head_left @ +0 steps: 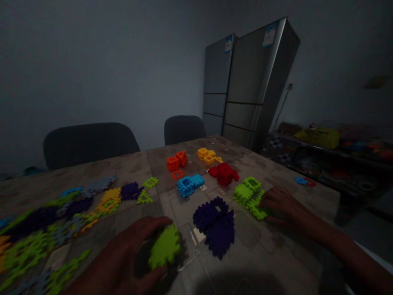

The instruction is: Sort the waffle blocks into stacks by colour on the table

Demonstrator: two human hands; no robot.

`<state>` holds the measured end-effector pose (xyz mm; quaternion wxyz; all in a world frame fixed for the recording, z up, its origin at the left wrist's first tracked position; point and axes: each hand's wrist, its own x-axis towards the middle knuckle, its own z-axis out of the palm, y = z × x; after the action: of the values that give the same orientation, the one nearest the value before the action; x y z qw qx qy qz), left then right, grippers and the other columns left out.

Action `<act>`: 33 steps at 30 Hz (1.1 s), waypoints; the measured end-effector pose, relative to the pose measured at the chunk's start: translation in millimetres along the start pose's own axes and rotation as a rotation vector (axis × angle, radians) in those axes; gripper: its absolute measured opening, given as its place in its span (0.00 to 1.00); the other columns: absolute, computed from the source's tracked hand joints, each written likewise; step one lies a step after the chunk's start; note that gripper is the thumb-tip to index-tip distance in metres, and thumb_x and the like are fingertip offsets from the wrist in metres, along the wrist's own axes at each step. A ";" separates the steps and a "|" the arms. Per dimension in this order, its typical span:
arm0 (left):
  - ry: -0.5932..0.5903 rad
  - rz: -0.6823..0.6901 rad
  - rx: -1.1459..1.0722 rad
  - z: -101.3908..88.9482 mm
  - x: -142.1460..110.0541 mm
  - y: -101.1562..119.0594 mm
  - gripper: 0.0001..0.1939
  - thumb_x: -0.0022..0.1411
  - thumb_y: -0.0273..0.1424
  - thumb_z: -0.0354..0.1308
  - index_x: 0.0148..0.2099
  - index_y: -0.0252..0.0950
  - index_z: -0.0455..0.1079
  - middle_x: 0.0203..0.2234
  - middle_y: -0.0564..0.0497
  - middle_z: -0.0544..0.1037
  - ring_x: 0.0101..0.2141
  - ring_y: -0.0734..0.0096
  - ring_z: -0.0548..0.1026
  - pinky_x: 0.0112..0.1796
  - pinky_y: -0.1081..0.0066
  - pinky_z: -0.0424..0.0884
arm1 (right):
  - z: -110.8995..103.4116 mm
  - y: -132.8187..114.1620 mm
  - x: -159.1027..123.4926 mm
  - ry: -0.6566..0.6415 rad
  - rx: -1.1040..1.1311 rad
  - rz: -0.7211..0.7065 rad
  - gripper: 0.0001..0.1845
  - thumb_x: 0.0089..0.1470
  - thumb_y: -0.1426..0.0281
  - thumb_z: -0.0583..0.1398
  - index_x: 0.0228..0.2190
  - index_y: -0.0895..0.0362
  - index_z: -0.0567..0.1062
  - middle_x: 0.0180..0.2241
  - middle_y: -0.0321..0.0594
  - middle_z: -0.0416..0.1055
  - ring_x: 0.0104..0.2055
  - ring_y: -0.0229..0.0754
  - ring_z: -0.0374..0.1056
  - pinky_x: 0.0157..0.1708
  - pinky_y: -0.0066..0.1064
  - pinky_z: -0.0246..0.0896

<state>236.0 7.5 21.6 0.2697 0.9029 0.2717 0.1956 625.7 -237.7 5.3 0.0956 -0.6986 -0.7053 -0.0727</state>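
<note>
On the left of the tabletop (251,250), from near to far, I have a loose spread of mixed toothed pieces (26,248) in green, grey, yellow, blue and dark purple, ending in a lime-green triangle (146,200). At the near left, my left hand (127,250) is curled round a lime-green square (165,248), thumb on one side and fingers on the other, its toothed edge showing to the right. Farther off, each group is of one colour: an orange cluster (173,163), a blue cluster (184,190) a little nearer, a yellow cluster (202,154) at the far side, a dark purple heap (219,235) nearest me and a red heap (225,174) beyond it. Right of these sits the lime-green group (243,193), and my right hand (281,205) rests at its right edge, fingers bent; I cannot tell whether they grip a piece or only touch it. Past that hand lie a small blue piece (301,180) and a red piece (310,182). The step in hand, as I judge it, is handling lime-green pieces with both hands; moving from here calls for a steady left grip and clearance over the purple heap between them.
</note>
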 end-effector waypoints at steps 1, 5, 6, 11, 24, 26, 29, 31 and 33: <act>-0.028 0.017 -0.035 3.2 13.1 15.0 0.26 0.49 0.40 0.62 0.52 0.47 0.73 0.48 0.50 0.79 0.47 0.52 0.76 0.50 0.56 0.72 | 1.5 1.0 0.0 -0.003 -0.005 -0.001 0.10 0.56 0.66 0.63 0.41 0.52 0.75 0.40 0.44 0.73 0.44 0.49 0.68 0.47 0.46 0.59; -0.129 0.117 -0.097 21.5 66.2 67.4 0.28 0.51 0.34 0.62 0.55 0.39 0.69 0.46 0.45 0.78 0.44 0.56 0.76 0.47 0.59 0.71 | 5.1 1.8 0.8 0.000 -0.010 -0.003 0.09 0.56 0.67 0.62 0.41 0.52 0.74 0.39 0.43 0.73 0.43 0.49 0.68 0.47 0.46 0.58; -0.138 0.146 -0.076 27.9 78.2 76.3 0.28 0.52 0.34 0.63 0.56 0.38 0.68 0.46 0.45 0.78 0.44 0.56 0.76 0.47 0.59 0.71 | 5.2 1.2 1.4 0.004 -0.011 -0.002 0.08 0.56 0.68 0.62 0.40 0.52 0.74 0.39 0.43 0.73 0.43 0.49 0.68 0.47 0.46 0.58; -0.100 0.256 0.043 67.0 124.3 104.0 0.22 0.54 0.36 0.64 0.51 0.38 0.70 0.41 0.48 0.79 0.42 0.58 0.76 0.40 0.66 0.71 | 0.9 -3.9 3.0 -0.008 0.013 0.019 0.07 0.57 0.69 0.61 0.39 0.53 0.75 0.38 0.44 0.74 0.42 0.49 0.69 0.46 0.45 0.58; -0.175 0.216 0.324 131.0 165.7 163.8 0.25 0.54 0.40 0.65 0.51 0.32 0.70 0.42 0.38 0.79 0.45 0.50 0.77 0.41 0.61 0.74 | 0.3 -6.8 -10.7 0.083 0.099 0.033 0.08 0.60 0.66 0.60 0.42 0.53 0.74 0.40 0.43 0.73 0.44 0.50 0.67 0.49 0.48 0.58; -0.179 0.214 0.349 135.6 166.6 166.4 0.26 0.54 0.40 0.65 0.52 0.32 0.70 0.43 0.38 0.79 0.45 0.50 0.77 0.42 0.61 0.74 | 0.9 -6.9 -11.3 0.089 0.104 0.038 0.08 0.60 0.65 0.60 0.42 0.53 0.74 0.40 0.44 0.73 0.44 0.50 0.68 0.49 0.48 0.59; -0.186 0.207 0.374 140.5 167.6 167.0 0.26 0.55 0.41 0.65 0.52 0.32 0.70 0.44 0.37 0.78 0.45 0.50 0.76 0.42 0.61 0.74 | 2.2 -5.8 -12.6 0.096 0.121 0.046 0.09 0.61 0.64 0.60 0.42 0.53 0.74 0.39 0.43 0.74 0.44 0.49 0.68 0.50 0.48 0.59; -0.192 0.209 0.380 142.7 168.3 166.1 0.25 0.55 0.42 0.65 0.51 0.32 0.70 0.44 0.38 0.78 0.46 0.49 0.76 0.42 0.61 0.74 | 3.2 -3.2 -12.8 0.117 0.134 0.052 0.09 0.61 0.64 0.59 0.42 0.52 0.74 0.39 0.42 0.74 0.44 0.48 0.69 0.50 0.48 0.59; -0.193 0.216 0.379 143.9 168.7 164.8 0.26 0.56 0.41 0.64 0.53 0.32 0.69 0.45 0.38 0.78 0.46 0.50 0.76 0.43 0.61 0.74 | 4.2 1.3 -11.8 0.171 0.141 0.077 0.08 0.61 0.64 0.59 0.41 0.52 0.74 0.38 0.42 0.75 0.44 0.48 0.70 0.49 0.47 0.60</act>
<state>502.3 -63.2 42.3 0.0976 0.9757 0.1786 0.0817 627.0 -248.1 -1.7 0.2070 -0.7082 -0.6704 -0.0783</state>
